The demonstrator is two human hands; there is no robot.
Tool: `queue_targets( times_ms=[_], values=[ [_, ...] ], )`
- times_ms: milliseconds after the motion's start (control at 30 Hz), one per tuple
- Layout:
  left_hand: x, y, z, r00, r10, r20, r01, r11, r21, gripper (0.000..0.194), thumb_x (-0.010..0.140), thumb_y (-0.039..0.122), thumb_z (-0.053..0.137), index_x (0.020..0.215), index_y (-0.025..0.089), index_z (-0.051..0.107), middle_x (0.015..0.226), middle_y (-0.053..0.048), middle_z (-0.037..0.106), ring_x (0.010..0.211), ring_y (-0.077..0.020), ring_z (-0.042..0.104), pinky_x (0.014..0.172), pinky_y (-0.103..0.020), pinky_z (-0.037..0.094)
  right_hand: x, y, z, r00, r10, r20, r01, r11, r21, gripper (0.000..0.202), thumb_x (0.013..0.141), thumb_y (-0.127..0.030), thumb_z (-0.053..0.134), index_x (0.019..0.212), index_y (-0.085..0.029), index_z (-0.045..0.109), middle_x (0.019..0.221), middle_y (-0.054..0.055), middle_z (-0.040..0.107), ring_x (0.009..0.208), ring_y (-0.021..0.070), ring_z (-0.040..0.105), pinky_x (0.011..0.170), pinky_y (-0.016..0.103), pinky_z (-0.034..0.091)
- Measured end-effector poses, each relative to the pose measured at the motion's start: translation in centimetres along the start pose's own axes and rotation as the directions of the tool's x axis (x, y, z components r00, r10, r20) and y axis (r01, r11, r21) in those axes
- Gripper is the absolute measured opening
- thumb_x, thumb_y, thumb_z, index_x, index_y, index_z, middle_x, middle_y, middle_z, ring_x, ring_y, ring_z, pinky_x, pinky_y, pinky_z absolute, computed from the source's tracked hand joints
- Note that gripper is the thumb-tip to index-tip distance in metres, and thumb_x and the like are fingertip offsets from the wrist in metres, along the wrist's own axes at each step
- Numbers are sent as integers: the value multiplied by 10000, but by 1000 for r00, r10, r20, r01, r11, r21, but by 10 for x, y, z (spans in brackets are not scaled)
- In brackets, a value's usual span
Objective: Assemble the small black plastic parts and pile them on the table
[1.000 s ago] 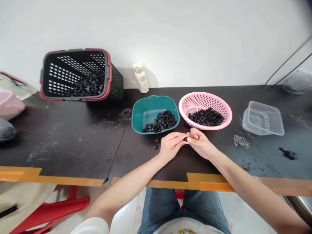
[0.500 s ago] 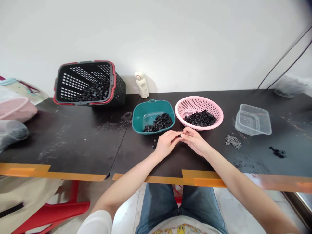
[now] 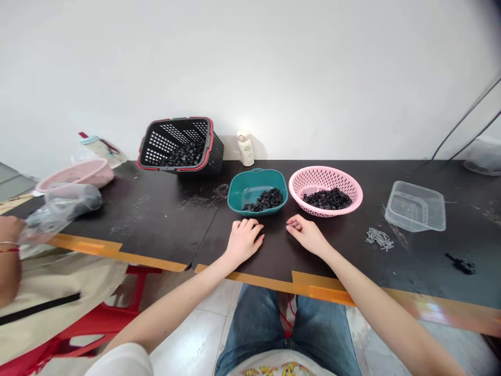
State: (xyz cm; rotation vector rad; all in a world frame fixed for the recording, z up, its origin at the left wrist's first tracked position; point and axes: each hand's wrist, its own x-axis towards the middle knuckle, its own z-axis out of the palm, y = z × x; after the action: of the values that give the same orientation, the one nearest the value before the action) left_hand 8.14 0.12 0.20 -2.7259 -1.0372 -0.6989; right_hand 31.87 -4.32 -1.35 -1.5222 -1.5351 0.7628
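My left hand (image 3: 244, 240) rests on the dark table just in front of the teal basin (image 3: 238, 196), its fingers bent but apart. What lies under that palm is hidden. My right hand (image 3: 307, 233) is in front of the pink basket (image 3: 321, 174), thumb and fingertips drawn together; anything between them is too small to make out. Small black rings (image 3: 264, 200) lie in the basin, and a heap of black pieces (image 3: 327, 199) fills part of the pink basket. Grey pins (image 3: 379, 238) form a loose pile to the right.
A clear plastic tub (image 3: 415, 206) and black parts (image 3: 461, 263) are on the right. Behind stand a dark crate (image 3: 217, 154) and a white bottle (image 3: 246, 150). At far left are a pink basin (image 3: 78, 175), plastic bags and another person's arm (image 3: 10, 261).
My hands, which were touching, have parted; the left moved left and down onto the table. The camera's view has shifted left, bringing another person's arm into sight.
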Motion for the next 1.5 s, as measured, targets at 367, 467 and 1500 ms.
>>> queue_targets(
  times_ms=[367, 467, 1500],
  values=[
    [147, -55, -14, 796, -282, 535, 196, 957, 212, 266, 877, 348, 555, 1068, 186, 644, 1112, -87, 643, 1031, -231, 600, 851, -304, 465, -3, 2, 6, 996, -78, 42, 79, 996, -31, 85, 822, -270, 557, 856, -229, 623, 783, 24, 682, 719, 186, 630, 725, 333, 482],
    [170, -57, 10, 682, -275, 678, 187, 962, 201, 240, 857, 331, 623, 1027, 163, 636, 1040, -66, 654, 962, -190, 620, 858, -329, 499, -2, 4, 5, 996, -84, 27, 85, 995, -46, 93, 830, -263, 549, 860, -222, 626, 774, 25, 681, 721, 184, 635, 723, 326, 483],
    [63, 57, 56, 951, 113, 289, 137, 683, -717, 153, 880, 323, 541, 949, 198, 596, 766, 22, 617, 604, -97, 535, 592, -199, 401, -84, 68, -173, 915, 166, -368, -301, 888, -348, 347, 753, -515, 633, 886, -200, 693, 748, 43, 676, 637, 186, 593, 643, 325, 476]
  ],
)
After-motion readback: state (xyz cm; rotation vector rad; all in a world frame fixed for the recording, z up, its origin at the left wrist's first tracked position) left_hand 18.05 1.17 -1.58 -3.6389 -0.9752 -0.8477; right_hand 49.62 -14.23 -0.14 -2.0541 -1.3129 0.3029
